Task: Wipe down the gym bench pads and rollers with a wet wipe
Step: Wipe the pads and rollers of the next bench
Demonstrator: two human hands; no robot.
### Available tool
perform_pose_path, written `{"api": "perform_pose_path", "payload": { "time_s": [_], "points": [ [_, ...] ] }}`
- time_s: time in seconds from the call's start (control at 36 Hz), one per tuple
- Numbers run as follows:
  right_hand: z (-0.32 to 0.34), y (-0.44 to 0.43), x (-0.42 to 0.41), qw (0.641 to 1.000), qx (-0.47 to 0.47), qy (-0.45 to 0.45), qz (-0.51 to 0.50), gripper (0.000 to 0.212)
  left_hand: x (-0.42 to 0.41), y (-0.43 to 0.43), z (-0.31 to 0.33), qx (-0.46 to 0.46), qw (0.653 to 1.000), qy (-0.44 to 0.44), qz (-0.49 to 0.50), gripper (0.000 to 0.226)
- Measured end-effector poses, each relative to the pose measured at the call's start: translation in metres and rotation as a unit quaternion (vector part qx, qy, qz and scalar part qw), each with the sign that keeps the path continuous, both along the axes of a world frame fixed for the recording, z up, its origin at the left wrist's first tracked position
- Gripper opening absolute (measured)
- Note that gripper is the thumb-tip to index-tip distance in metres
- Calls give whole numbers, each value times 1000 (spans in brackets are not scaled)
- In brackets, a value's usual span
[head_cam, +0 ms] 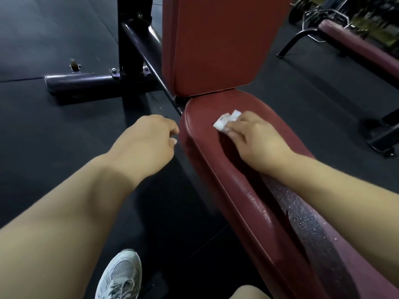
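Forearm-side seat pad point(254, 212) glistens, so right fingers point(236, 128) pinching the wet wipe point(226, 121) should press flat, stroking ahead; left fingers point(171, 131) hang loose, empty.

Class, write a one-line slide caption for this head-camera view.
Right hand holds a wet wipe on the red seat pad; left hand hovers beside it.

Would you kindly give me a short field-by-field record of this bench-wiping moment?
right hand: holds the wet wipe against the seat pad, near its far end
left hand: beside the pad's left edge, fingers loosely curled, holding nothing
backrest pad: upright behind the seat
wet streak: droplets on the seat, beside the right forearm
second bench: far right
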State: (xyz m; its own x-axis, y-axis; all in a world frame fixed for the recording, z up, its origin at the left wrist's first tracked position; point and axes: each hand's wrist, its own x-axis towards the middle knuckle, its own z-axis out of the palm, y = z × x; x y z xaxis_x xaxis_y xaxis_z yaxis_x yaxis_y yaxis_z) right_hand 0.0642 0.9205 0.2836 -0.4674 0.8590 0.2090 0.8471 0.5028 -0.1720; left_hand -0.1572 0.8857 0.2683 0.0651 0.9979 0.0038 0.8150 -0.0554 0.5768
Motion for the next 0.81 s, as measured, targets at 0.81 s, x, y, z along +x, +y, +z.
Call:
{"api": "perform_pose_path", "payload": {
  "time_s": [0.81],
  "points": [
    [4,-96,82,987,-5,-17,-162,16,71,-7,0,122,980,49,-151,31]
  ]
}}
